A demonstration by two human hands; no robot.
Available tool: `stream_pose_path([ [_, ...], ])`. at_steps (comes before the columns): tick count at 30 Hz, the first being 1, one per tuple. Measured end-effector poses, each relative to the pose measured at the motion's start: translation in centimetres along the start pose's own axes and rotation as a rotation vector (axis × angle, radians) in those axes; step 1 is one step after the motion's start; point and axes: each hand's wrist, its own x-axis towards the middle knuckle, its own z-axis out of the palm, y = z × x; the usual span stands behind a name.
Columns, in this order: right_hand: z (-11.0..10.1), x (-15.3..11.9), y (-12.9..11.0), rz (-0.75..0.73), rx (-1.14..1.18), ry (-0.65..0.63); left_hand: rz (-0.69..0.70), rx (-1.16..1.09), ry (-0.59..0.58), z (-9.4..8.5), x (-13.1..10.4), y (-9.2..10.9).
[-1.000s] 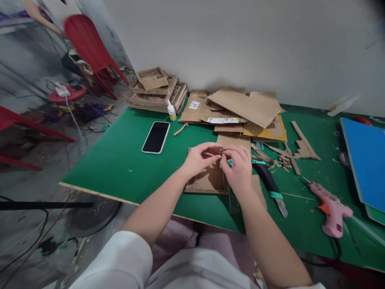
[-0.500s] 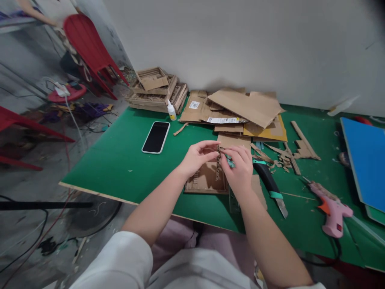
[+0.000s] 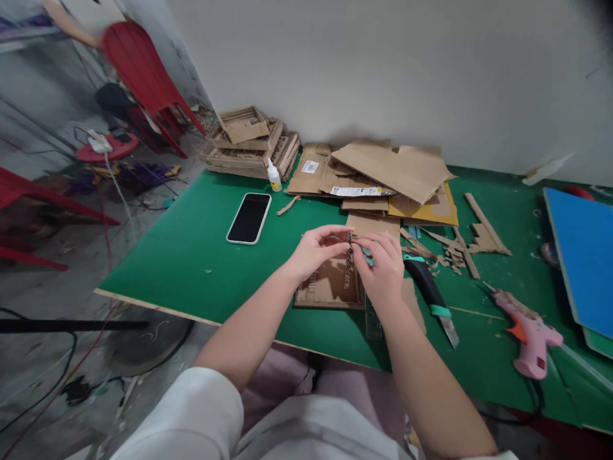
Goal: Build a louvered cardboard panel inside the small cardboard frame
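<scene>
A narrow strip of corrugated cardboard (image 3: 348, 271), its wavy edge showing, is pinched between the fingertips of my left hand (image 3: 318, 250) and my right hand (image 3: 383, 263). Both hands are closed on it near its far end. Beneath them a shallow cardboard tray (image 3: 330, 304) with raised edges lies on the green table, partly covered by my fingers. Right of my right hand lies a utility knife (image 3: 428, 287) with a black and teal handle and its blade out.
A phone (image 3: 249, 218) and a small glue bottle (image 3: 274, 176) stand to the left. Behind are stacked cardboard trays (image 3: 249, 150) and cardboard sheets (image 3: 390, 167). Cardboard scraps (image 3: 450, 255), a pink glue gun (image 3: 529, 332) and a blue board (image 3: 582, 255) lie right. A person (image 3: 81, 25) is at far left.
My hands and the cardboard strip have barely moved, with the fingertips still pinching it. At far left, the other person's arm has shifted slightly.
</scene>
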Motion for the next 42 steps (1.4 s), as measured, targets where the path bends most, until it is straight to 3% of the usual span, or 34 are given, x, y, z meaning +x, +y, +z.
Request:
stream_pose_path([
  [4, -0.05, -0.06, 0.2, -0.031, -0.059, -0.035, -0.013, 0.001, -0.005, 0.03, 0.0, 0.07],
  [13, 0.37, -0.21, 0.41, -0.095, -0.109, 0.012, -0.048, -0.031, -0.014, 0.12, 0.02, 0.03],
  [25, -0.06, -0.08, 0.14, -0.03, 0.004, -0.033, -0.119, -0.151, -0.056, -0.01, 0.06, 0.13],
  [33, 0.16, -0.16, 0.18, -0.052, -0.05, -0.023, -0.101, -0.112, -0.031, 0.15, 0.09, 0.11],
  [42, 0.3, -0.13, 0.22, -0.039, -0.016, -0.038, -0.214, -0.16, -0.071, -0.21, 0.18, 0.19],
])
